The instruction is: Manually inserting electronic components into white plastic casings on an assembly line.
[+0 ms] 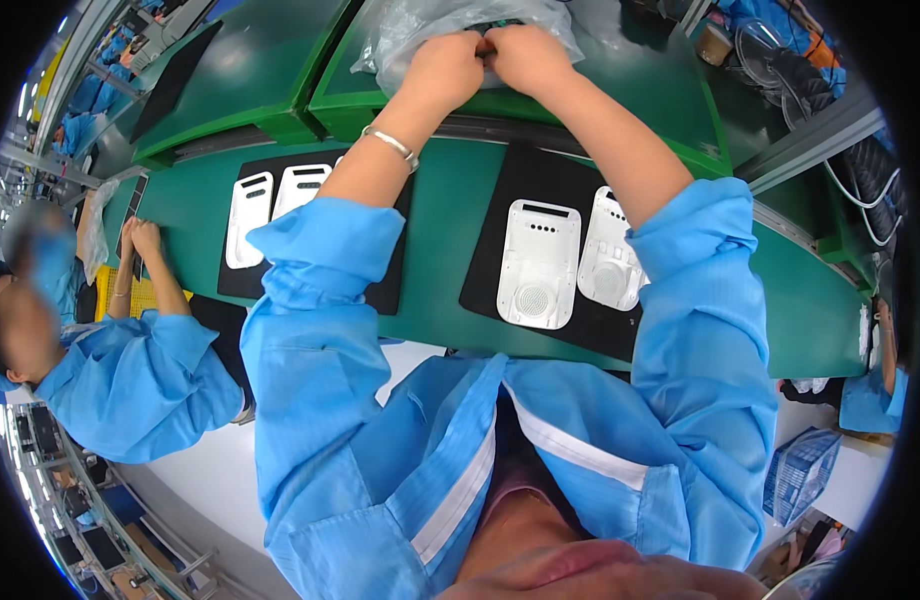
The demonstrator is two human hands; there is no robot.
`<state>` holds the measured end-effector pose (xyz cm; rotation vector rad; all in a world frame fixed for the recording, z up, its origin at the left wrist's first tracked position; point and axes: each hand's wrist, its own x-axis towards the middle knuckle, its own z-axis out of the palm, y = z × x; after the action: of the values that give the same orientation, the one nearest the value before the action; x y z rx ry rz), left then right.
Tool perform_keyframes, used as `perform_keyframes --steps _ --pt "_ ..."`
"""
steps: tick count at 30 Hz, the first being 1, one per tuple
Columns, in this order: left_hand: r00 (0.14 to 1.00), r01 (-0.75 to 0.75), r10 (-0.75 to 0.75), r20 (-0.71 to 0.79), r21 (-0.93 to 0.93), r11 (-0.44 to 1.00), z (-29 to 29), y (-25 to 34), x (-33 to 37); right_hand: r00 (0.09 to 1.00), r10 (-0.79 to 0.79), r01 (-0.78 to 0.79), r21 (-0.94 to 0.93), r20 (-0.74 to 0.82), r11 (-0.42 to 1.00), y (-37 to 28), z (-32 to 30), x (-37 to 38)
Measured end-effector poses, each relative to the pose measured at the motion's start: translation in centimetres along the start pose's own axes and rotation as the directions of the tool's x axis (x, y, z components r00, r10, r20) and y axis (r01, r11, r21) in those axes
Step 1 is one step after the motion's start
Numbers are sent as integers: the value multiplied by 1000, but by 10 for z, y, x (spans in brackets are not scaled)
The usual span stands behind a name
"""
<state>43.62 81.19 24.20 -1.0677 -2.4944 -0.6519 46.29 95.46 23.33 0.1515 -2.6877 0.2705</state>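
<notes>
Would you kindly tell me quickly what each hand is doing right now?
Left hand: closed, pinching the clear plastic bag.
Right hand: closed, pinching the same bag beside the left hand.

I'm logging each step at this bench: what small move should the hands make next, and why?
Probably draw one part out of the clear plastic bag: the left hand and right hand meet at its mouth, pinching something dark, while white housings lie on the black mat below.

Your green workbench (450, 215) spans ahead. A black mat (510, 200) at one o'clock carries two white plastic housings (538, 265), another black mat (245, 280) at eleven o'clock carries more, and a clear plastic bag (410, 30) lies at twelve.
</notes>
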Motion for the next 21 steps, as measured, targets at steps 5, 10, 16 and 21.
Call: perform_keyframes --steps 5,10,16,21 --pt "956 210 -233 179 140 968 9 -15 28 999 -6 3 58 48 998 12 5 6" --pt "925 269 -286 250 104 958 -3 -23 31 994 99 -69 425 -50 902 15 -29 -28" --pt "935 178 -214 281 147 973 16 -30 36 938 273 -331 790 215 516 38 -63 -90" --pt "960 73 -106 258 135 988 36 -91 35 897 348 -402 831 273 385 89 -84 -191"
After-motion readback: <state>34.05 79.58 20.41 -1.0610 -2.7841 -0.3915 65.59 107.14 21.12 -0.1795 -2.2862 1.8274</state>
